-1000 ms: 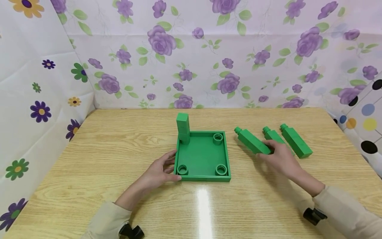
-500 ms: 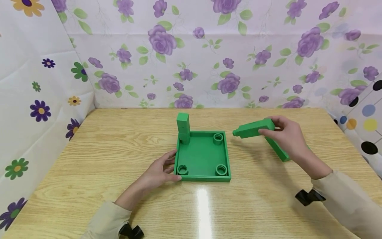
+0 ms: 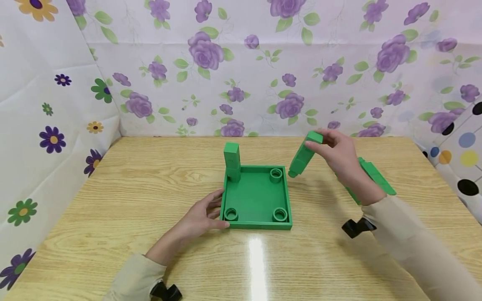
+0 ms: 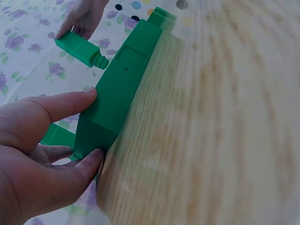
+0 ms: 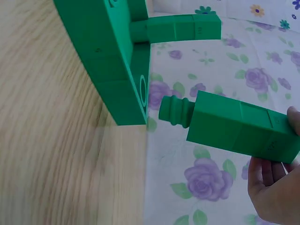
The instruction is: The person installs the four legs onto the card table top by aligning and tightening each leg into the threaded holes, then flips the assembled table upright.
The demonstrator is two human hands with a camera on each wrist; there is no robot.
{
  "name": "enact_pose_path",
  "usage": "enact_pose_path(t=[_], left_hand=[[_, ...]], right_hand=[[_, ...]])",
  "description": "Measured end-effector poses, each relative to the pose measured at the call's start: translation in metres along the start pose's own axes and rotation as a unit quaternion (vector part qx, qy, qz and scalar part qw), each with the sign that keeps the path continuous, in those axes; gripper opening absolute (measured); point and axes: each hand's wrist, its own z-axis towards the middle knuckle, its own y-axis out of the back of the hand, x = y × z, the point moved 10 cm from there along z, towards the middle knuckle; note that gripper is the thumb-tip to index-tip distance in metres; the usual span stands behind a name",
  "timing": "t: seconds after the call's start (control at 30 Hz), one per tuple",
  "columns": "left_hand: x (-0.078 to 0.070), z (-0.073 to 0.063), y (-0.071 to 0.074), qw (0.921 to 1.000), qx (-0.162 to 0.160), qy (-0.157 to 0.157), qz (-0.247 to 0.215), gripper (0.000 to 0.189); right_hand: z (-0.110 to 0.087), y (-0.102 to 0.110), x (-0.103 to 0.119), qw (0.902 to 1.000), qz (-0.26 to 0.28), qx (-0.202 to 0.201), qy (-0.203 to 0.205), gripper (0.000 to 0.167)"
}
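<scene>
Head view: the right hand point(image 3: 340, 156) pinches the upper end of a green leg point(image 3: 302, 158) between thumb and fingers, the leg tilted with its threaded tip downward, in the air just beside the far right corner of a green tray point(image 3: 256, 194). The left hand point(image 3: 201, 215), partly open, grips the tray's near left corner on the table point(image 3: 158, 171). A standing leg point(image 3: 232, 161) rises from the far left corner; round sockets point(image 3: 280, 215) occupy the other three.

Purple-flowered cloth point(image 3: 248, 83) hangs behind a wooden table point(image 3: 169, 175).
</scene>
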Motion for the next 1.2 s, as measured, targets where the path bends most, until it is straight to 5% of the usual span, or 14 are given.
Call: enact_pose_path(t=[0.53,1.2], left_hand=[[0.001,-0.002,0.001,1.0000,0.002,-0.002,-0.003,0.090],[0.002,0.000,0.000,1.0000,-0.003,0.003,-0.008,0.092]], right_hand=[[0.027,-0.058,0.009,0.9927,-0.043,0.110,-0.022,0.047],[0.024,-0.074,-0.002,0.9815,-0.059,0.179,-0.037,0.048]])
